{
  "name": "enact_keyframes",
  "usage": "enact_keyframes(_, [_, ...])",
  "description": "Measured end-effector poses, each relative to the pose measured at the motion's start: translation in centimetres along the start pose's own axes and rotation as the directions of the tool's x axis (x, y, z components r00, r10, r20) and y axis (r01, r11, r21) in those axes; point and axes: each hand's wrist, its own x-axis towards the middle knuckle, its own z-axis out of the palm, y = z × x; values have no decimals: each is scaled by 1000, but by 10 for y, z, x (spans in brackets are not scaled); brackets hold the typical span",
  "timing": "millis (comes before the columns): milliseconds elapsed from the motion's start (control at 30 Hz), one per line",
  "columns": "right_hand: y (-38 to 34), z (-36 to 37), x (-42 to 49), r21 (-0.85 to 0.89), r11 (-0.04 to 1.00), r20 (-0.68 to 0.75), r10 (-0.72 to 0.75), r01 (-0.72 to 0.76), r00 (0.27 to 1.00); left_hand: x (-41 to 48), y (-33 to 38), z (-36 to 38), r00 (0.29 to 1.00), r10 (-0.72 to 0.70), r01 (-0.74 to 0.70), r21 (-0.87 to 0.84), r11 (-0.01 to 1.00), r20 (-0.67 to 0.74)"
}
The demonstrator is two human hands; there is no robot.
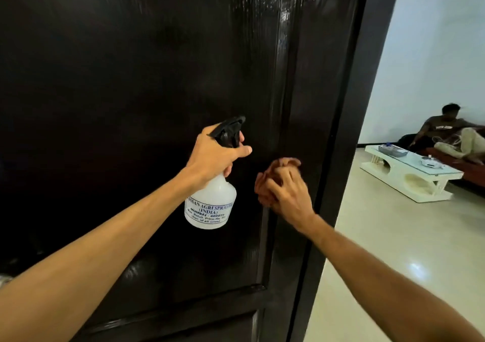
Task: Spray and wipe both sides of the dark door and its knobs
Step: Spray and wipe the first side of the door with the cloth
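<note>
Door (pixel 131 66) fills most of the view: dark, glossy, panelled, upright w/ its long axis vertical and its free edge to the R, where it opens onto a lit room. Pale floor (pixel 367 249) runs beyond that edge. Further back are a white low table (pixel 409 181) and a person (pixel 443 129) lounging on a seat, both well apart from the work. Bottle (pixel 211 202) comes next: translucent white, labelled, black trigger head, held upright just in front of the door's middle panel, nozzle (pixel 240 119) aimed at the surface. L hand (pixel 212 155) is wrapped round its neck, fingers closed over the trigger. R hand (pixel 286 192) sits just lower-R of the bottle, near the free edge, fingers curled and against or v. close to the door, its reflection showing in the gloss beside it. Can't tell whether it has hold of anything; no cloth and no knob show. Key relation, IMO: the door face lies straight ahead of both hands w/ the nozzle facing it, so the L hand is set to spray. The R hand is nearer the edge, approx. where a knob would sit, so wiping there falls to it.
</note>
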Motion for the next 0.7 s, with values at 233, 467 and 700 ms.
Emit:
enact_keyframes(233, [8,-4,26,-19,1000,-101,23,-25,995,-24,-34,10,998,-59,59,-4,998,28])
enact_keyframes(467, [-27,34,-79,54,996,75,64,-68,995,-46,-69,20,995,-93,93,-14,996,24])
enact_keyframes(700, [15,0,-4,240,866,-138,478,-438,868,-43,-63,37,995,-65,67,-30,997,75])
